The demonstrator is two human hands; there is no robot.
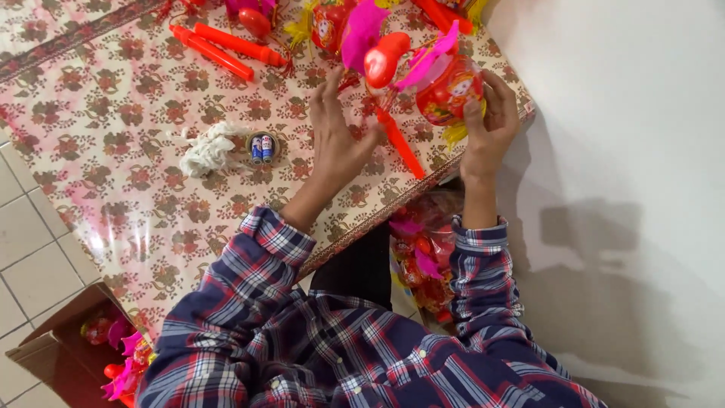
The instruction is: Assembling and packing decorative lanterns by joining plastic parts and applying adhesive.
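Head view: the right hand (489,125) grips a red lantern (451,87) over the table's (113,143) far corner. The left hand (337,136), fingers spread and empty, touches its red stick (400,143). A loose grip could probably crush or drop the lantern off the edge.

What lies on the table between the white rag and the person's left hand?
In the head view, a small round holder with batteries sits between the white rag and the left hand.
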